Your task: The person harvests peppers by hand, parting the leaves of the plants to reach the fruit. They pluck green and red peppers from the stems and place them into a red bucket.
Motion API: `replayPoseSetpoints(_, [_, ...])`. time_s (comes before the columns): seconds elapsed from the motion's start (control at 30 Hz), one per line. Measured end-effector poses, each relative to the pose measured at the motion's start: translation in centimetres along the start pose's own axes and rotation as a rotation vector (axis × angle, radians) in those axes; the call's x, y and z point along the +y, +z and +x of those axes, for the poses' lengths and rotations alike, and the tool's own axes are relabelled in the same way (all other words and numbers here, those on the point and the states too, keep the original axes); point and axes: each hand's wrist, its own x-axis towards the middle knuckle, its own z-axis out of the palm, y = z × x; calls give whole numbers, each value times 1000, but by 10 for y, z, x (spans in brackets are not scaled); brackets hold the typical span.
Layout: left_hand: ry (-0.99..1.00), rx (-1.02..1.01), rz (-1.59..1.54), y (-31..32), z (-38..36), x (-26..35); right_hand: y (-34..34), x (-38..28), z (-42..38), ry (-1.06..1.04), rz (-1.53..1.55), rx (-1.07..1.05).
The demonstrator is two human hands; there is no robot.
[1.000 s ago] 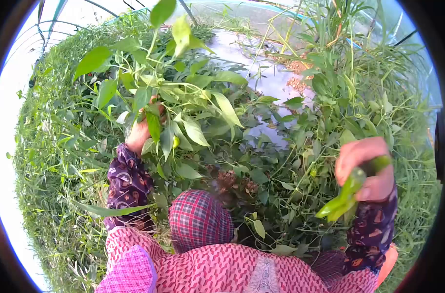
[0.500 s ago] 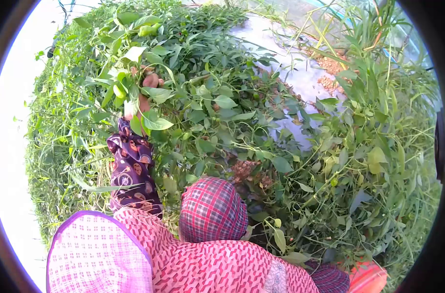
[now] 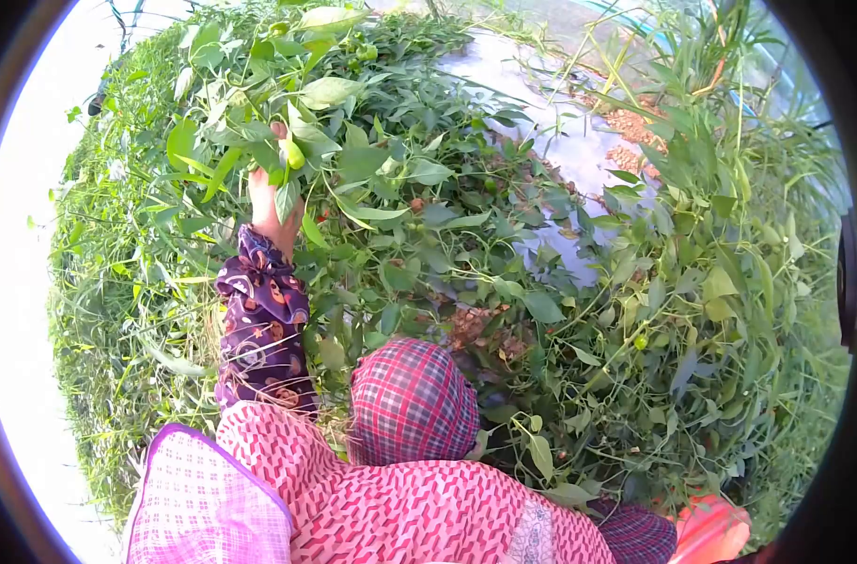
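My left hand (image 3: pixel 273 202), in a purple patterned sleeve (image 3: pixel 264 320), reaches up into a pepper plant at the upper left. Leaves cover most of its fingers, which appear closed round a leafy pepper branch (image 3: pixel 250 122). Close above the hand hangs a pale green pepper (image 3: pixel 294 153). Smaller green peppers (image 3: pixel 365 52) show higher on the foliage. My right hand is out of view.
Dense pepper plants (image 3: pixel 410 244) spread across the middle, with tall grass (image 3: pixel 100 310) at left. White ground sheeting (image 3: pixel 560 122) and brown soil (image 3: pixel 635 141) lie at upper right. My plaid-covered knee (image 3: pixel 414 399) is below, and an orange-red object (image 3: pixel 710 531) sits at lower right.
The leafy branch by my left hand has shifted upward and turned, and its pepper now hangs further right. The curled fingers seen before are now mostly behind leaves.
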Motion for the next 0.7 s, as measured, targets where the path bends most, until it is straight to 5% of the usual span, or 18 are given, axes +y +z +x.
replayPoseSetpoints(0.1, [23, -29, -111, -11, 1, 8, 24, -36, 11, -52, 57, -1])
replayPoseSetpoints(0.17, [54, -32, -167, -22, -15, 19, 80, -102, -15, 47, 484, -597])
replayPoseSetpoints(0.23, [86, -36, -220, -44, -18, 39, 102, -199, -33, -547, 654, -821])
replayPoseSetpoints(0.27, [100, -36, -244, -38, -46, 37, 118, -241, -42, -628, 768, -891])
replayPoseSetpoints(0.3, [115, -34, -269, -45, -5, 48, 135, -270, -59, -527, 933, -994])
replayPoseSetpoints(0.43, [183, -28, -368, -59, -31, 54, 188, -353, -120, -334, 1291, -1347])
replayPoseSetpoints(0.47, [199, -31, -396, -60, -73, 58, 197, -370, -136, -148, 1335, -1500])
replayPoseSetpoints(0.7, [289, -47, -605, -42, -72, 50, 241, -437, -196, -221, 1387, -1356])
